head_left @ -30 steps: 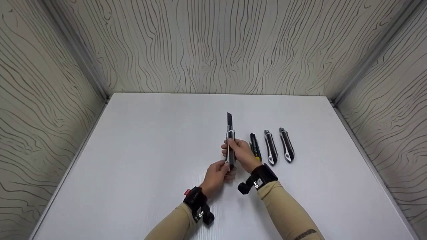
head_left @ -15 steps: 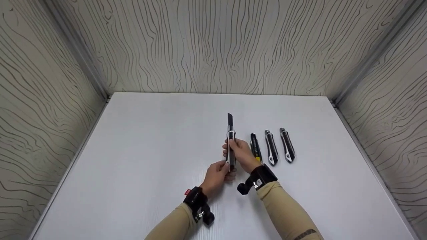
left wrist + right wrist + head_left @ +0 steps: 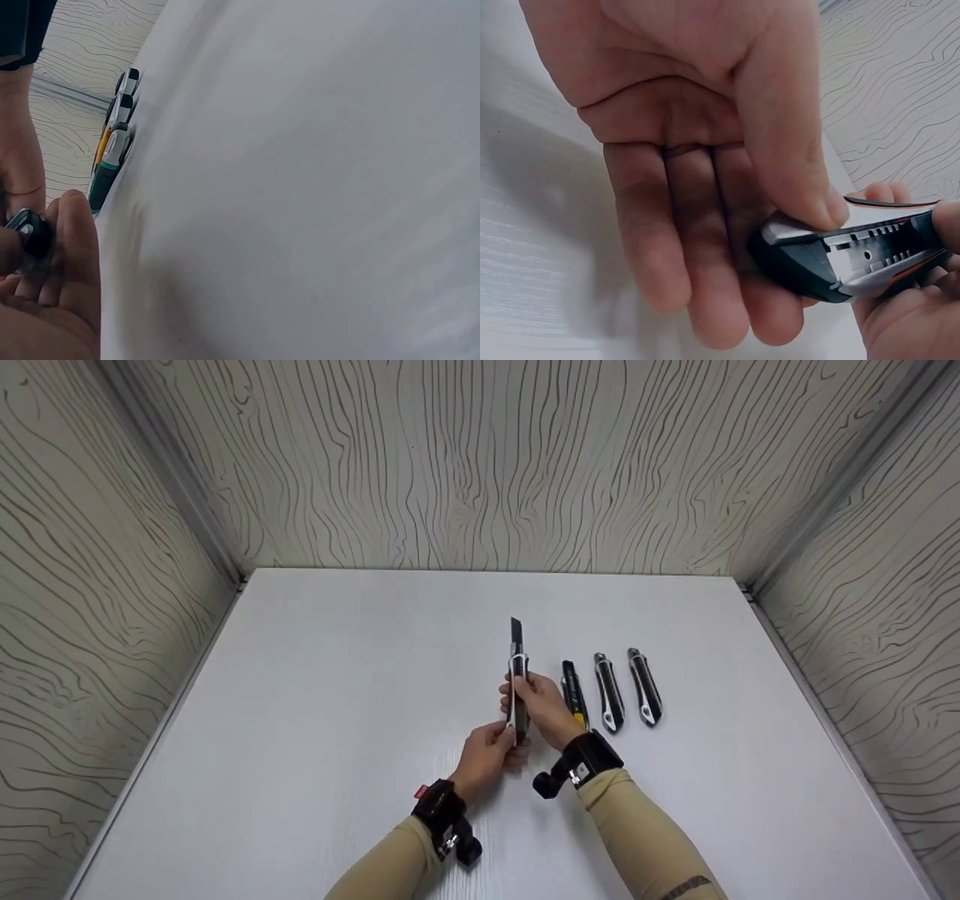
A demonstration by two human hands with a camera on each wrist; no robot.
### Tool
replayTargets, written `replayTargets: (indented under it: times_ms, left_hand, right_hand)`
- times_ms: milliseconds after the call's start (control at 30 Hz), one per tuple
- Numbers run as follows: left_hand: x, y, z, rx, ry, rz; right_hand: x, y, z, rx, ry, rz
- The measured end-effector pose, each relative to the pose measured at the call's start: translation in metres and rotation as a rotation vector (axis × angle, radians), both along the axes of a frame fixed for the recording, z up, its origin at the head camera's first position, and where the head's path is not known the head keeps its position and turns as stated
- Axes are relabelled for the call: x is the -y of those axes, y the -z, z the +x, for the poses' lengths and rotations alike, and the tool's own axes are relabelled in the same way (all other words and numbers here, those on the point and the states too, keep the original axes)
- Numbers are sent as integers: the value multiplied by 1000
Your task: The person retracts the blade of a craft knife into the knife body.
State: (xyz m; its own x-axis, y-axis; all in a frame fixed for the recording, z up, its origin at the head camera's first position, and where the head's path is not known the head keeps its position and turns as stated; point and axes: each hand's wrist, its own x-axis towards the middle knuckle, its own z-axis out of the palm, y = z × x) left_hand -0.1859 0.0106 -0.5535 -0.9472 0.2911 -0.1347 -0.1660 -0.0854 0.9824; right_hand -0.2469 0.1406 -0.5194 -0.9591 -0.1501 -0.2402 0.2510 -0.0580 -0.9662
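A utility knife (image 3: 518,662) with a black and silver handle is held upright in the head view, its dark blade (image 3: 516,631) extended away from me. My right hand (image 3: 549,711) grips the middle of the handle, thumb lying along its top face. At the rear end, my left hand (image 3: 484,754) pinches the handle between thumb and fingers. In the right wrist view the left thumb (image 3: 802,172) presses on the handle's tail, beside an open slot (image 3: 877,251) along the body. The left wrist view shows only the dark handle end (image 3: 34,232); the blade is hidden there.
Right of my hands, a black and yellow cutter (image 3: 573,694) lies on the white table (image 3: 337,675), partly behind the right hand. Beside it lie two black and silver utility knives, one nearer (image 3: 610,694) and one farther right (image 3: 646,688). Wood-patterned walls (image 3: 465,472) enclose the table.
The blade tip sits slightly closer to me and a little less blade seems to show. My right thumb has shifted slightly toward the handle's rear. The left hand stays nearly still.
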Motion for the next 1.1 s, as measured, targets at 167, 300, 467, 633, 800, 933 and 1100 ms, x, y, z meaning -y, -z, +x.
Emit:
replayTargets:
  times_ms: [167,300,467,633,800,933,1100]
  left_hand:
    - [0,0,-1,15,-8,7]
    - [0,-1,-1,18,-9,5]
    - [0,-2,-1,13,-12,9]
    - [0,-3,-1,12,-5,3]
    - [0,-2,-3,21,-6,21]
    - [0,-2,-3,18,-5,10]
    - [1,-2,-3,25,-12,1]
  right_hand:
    - [0,-1,0,1,-8,12]
    - [0,-1,0,-5,-11,9]
    - [-2,0,-1,-15,-37,-2]
    - [-4,1,0,-28,-59,-5]
    - [-2,1,0,-24,-47,-3]
    - [-2,0,1,-24,-39,0]
    - [-3,0,1,-28,-63,18]
